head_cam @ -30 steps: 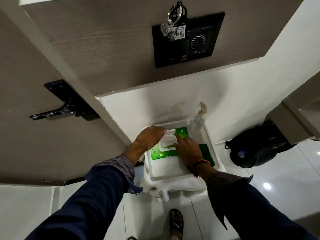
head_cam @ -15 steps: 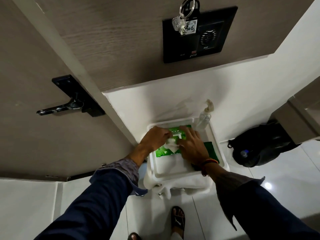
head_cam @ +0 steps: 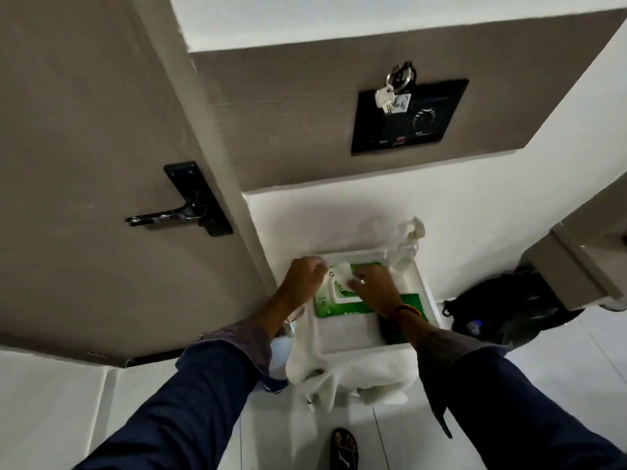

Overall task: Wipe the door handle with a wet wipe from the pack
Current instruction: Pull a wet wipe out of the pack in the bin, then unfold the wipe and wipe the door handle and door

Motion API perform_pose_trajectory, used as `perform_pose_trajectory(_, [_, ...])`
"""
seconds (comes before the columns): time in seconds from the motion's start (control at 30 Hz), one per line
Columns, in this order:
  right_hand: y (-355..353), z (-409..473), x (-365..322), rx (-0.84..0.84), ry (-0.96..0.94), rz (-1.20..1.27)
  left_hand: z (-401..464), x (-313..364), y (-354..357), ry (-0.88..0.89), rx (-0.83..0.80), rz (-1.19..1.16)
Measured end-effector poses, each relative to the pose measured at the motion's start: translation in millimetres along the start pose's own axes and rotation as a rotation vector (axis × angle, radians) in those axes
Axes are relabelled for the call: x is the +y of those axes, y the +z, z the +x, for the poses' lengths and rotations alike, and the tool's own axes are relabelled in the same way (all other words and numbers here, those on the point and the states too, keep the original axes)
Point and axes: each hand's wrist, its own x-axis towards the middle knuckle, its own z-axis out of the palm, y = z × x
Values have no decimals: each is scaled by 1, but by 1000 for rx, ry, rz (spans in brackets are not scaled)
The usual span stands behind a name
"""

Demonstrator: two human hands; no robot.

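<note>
The green wet wipe pack lies in a white tray below the wall. My left hand is curled on the pack's far left corner, by its white lid. My right hand pinches a white wet wipe that sticks up from the pack's opening between the two hands. The door handle, a dark metal lever on a black plate, is on the brown door up to the left, well apart from both hands.
A clear spray bottle stands at the tray's far right corner. White cloth hangs under the tray. A black bag lies on the floor to the right. Keys hang on a black wall panel. A sandalled foot is below.
The pack's lid has been lifted and a white wipe has come up out of the opening. Both hands have stayed on the pack, with the right fingers now on the wipe.
</note>
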Motion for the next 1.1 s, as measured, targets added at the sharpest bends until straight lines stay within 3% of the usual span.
perform_pose_trajectory(0.17, [-8,14,-40,113,-59,119,3,13,-28,-297,26,-405])
perform_pose_trajectory(0.23, [-9,8,-82,98,-93,188,-14,8,-68,-268,98,-473])
perform_pose_trajectory(0.4, [-3,-4,-153,4,53,722,-55,-21,-150,-213,239,-617])
perform_pose_trajectory(0.6, [20,-20,-220,-75,12,836,-91,-42,-204,-65,429,-530])
perform_pose_trajectory(0.87, [40,-30,-265,-128,114,1118,-123,-68,-241,-252,267,-934])
perform_pose_trajectory(1.1, [49,-31,-273,-251,256,1236,-122,-58,-243,-155,294,-820])
